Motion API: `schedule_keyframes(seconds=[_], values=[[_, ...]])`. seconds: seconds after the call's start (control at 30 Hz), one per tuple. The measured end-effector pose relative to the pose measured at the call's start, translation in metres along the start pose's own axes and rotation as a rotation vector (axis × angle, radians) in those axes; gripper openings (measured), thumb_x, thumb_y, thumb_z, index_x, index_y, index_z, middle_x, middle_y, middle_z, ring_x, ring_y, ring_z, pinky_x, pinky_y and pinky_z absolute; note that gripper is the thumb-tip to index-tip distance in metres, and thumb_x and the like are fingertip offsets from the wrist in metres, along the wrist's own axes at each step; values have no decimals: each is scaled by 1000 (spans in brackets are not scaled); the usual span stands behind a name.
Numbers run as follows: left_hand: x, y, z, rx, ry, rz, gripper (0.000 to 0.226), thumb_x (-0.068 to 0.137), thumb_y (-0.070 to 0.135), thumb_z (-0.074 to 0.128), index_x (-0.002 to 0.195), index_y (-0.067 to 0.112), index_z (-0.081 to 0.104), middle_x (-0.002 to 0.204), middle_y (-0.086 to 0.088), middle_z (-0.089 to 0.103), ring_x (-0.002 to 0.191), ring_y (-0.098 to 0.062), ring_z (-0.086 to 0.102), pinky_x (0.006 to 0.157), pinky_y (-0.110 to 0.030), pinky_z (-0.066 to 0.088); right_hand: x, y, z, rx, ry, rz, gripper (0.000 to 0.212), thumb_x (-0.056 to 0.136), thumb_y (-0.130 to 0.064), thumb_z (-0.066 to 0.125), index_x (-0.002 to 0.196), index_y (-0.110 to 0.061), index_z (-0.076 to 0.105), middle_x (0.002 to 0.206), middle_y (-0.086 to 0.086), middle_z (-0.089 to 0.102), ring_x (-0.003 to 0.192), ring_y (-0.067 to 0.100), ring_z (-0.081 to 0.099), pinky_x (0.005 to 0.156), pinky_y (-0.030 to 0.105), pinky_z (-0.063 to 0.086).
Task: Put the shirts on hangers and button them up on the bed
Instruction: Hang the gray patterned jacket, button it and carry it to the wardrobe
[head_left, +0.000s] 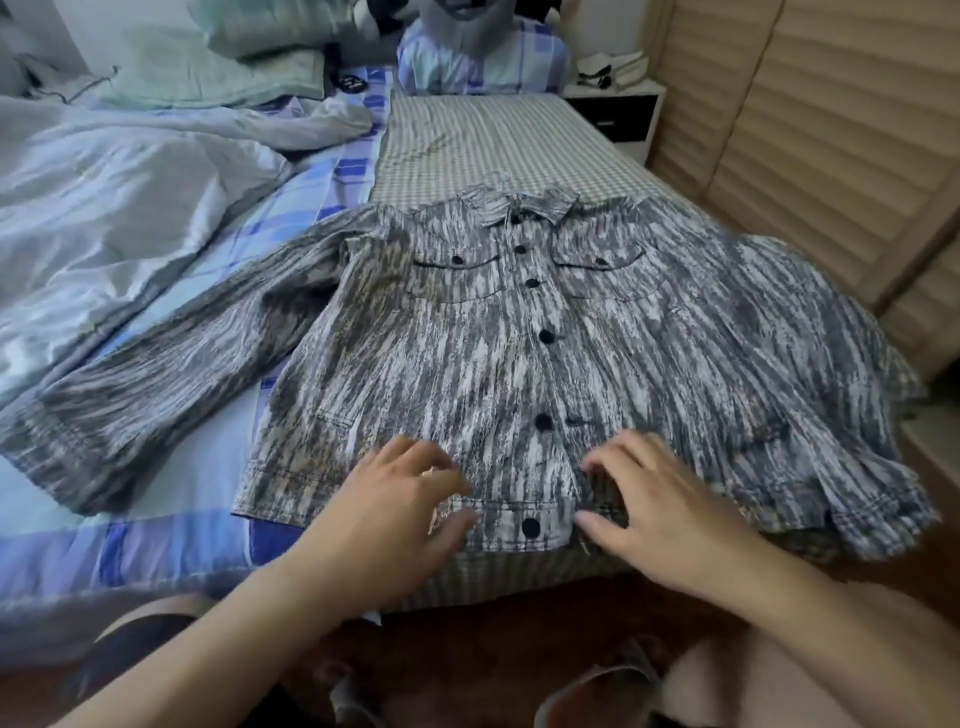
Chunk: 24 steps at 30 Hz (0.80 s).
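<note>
Here, seen from the head camera, a grey-and-white streaked shirt (519, 353) lies flat, front up, on the checked sheet (493, 140) of the bed, collar away from the person, its black buttons fastened down the front. The left hand (400, 499) rests on the hem left of the lowest button (531, 527), fingers loosely bent, holding nothing. The right hand (660, 499) presses the hem just right of it, fingers spread. A crumpled duvet (104, 208) lies to the left.

Grey streaked shirt (545, 332), buttoned, flat
</note>
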<state>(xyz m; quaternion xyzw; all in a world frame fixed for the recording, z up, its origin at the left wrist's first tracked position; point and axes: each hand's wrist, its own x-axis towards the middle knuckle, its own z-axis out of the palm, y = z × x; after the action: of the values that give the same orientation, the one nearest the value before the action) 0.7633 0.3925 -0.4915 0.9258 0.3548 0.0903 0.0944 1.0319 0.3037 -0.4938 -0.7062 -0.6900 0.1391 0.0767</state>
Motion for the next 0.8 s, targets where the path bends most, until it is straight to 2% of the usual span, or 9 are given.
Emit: schedule_keyframes(seconds=[0.13,0.27,0.37,0.43,0.5,0.57,0.67,0.73,0.8], values=[[64,34,25,-327,99,-189,37,101,36,57,136,28,61,124,10,54,116,-9,51,104,-31,47,46,-22,19,32,207,141,69,89,-72,47,139,-24,41,136,-4,40,127,15,38,107,36,40],[80,38,61,-149,132,-211,45,98,42,58,139,26,52,124,4,50,116,-18,45,98,-32,43,46,-24,26,-28,254,219,46,94,-36,65,134,-26,44,133,-5,44,118,15,44,100,31,44],[84,43,65,-171,216,-262,40,96,42,61,132,25,57,119,4,54,111,-18,47,95,-33,45,49,-11,0,242,96,276,29,96,-12,61,120,-26,57,110,-10,58,78,8,58,63,16,47],[89,48,57,-263,247,-301,31,96,39,64,125,26,63,115,8,58,107,-13,52,91,-27,47,57,-2,-28,553,-64,315,29,92,1,56,109,-20,66,97,-3,64,66,14,59,55,21,44],[96,48,49,-325,237,-301,23,97,33,66,118,26,66,112,13,61,97,-7,58,83,-19,48,65,3,-55,793,-130,353,38,84,9,54,109,-15,69,97,1,65,72,12,59,69,33,48],[100,50,44,-314,201,-276,16,97,27,65,114,23,67,108,12,63,86,-6,61,78,-19,53,71,6,-66,793,-173,342,42,82,7,57,117,-14,68,99,-13,61,81,0,55,83,35,45],[102,52,41,-327,154,-313,9,99,18,63,107,18,66,96,8,66,73,-7,64,68,-20,58,76,3,-54,816,-317,376,35,81,7,56,111,-7,69,87,2,63,69,12,60,66,35,51],[102,51,38,-412,137,-389,6,98,15,65,98,20,68,81,8,68,61,-3,63,52,-14,52,79,1,-42,703,-327,343,22,80,6,57,97,-2,69,88,1,64,84,17,62,89,49,52],[104,48,38,-616,136,-494,15,94,13,70,84,24,70,70,4,71,55,-8,66,47,-19,53,84,-1,-40,637,-309,312,23,79,2,60,89,-18,68,106,-12,61,111,12,54,111,51,38]])
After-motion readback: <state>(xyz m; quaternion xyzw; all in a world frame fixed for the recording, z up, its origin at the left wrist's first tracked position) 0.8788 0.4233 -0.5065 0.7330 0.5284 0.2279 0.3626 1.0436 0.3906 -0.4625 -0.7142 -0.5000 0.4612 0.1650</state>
